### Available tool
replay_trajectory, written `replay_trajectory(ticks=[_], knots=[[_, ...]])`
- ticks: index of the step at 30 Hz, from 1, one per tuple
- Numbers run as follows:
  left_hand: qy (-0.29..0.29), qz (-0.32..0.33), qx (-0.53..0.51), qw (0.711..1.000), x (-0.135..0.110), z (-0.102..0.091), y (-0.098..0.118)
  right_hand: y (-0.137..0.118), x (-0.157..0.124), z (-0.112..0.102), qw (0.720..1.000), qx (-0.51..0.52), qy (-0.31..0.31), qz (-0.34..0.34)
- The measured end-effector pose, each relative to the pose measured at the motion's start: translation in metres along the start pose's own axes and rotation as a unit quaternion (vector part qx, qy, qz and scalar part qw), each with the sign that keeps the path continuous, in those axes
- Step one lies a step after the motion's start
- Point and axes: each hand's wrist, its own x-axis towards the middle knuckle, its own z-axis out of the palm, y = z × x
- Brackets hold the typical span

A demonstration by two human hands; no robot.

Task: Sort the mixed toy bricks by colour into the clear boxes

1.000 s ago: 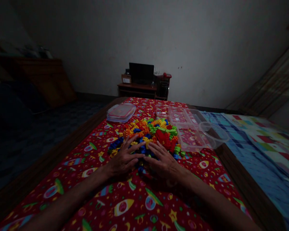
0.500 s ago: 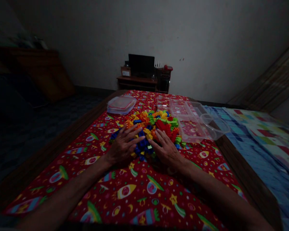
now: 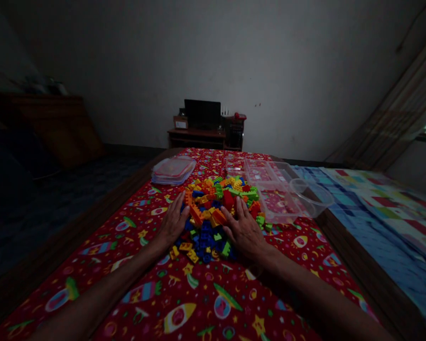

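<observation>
A heap of small plastic building bricks (image 3: 216, 208) in red, yellow, green, blue and orange lies on a red cloth with a rocket pattern (image 3: 199, 293). My left hand (image 3: 173, 222) rests at the heap's left edge, fingers stretched out and flat against the bricks. My right hand (image 3: 244, 228) lies at the heap's right side, fingers spread over the bricks. Neither hand grips anything. The near part of the heap shows between my two hands.
Clear plastic lids (image 3: 173, 170) are stacked at the far left of the cloth. Clear open containers (image 3: 287, 194) stand to the right of the heap. A wooden edge (image 3: 358, 265) borders the cloth; a patchwork sheet (image 3: 386, 222) lies to the right. A low desk with a screen (image 3: 202, 128) stands by the wall.
My hands have moved apart from on top of the near bricks to the heap's two sides, uncovering the bricks between them. The heap now reaches closer to me.
</observation>
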Motion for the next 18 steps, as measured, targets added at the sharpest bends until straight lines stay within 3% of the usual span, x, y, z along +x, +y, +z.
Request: replay_trajectory(ticks=[6, 11, 14, 18], knots=[[-0.058, 0.026, -0.001, 0.998, 0.039, 0.004, 0.008, 0.003, -0.001, -0.005, 1.000, 0.006, -0.012, -0.012], [0.002, 0.035, -0.007, 0.999, 0.078, -0.019, 0.026, 0.014, 0.002, -0.024, 0.999, 0.025, 0.029, -0.010], [-0.015, 0.048, -0.014, 0.999, 0.117, -0.026, 0.033, 0.031, 0.026, -0.042, 0.996, 0.052, 0.072, 0.006], [-0.112, 0.060, 0.008, 0.992, 0.156, -0.008, 0.014, 0.066, 0.075, -0.053, 0.991, 0.108, 0.066, 0.039]])
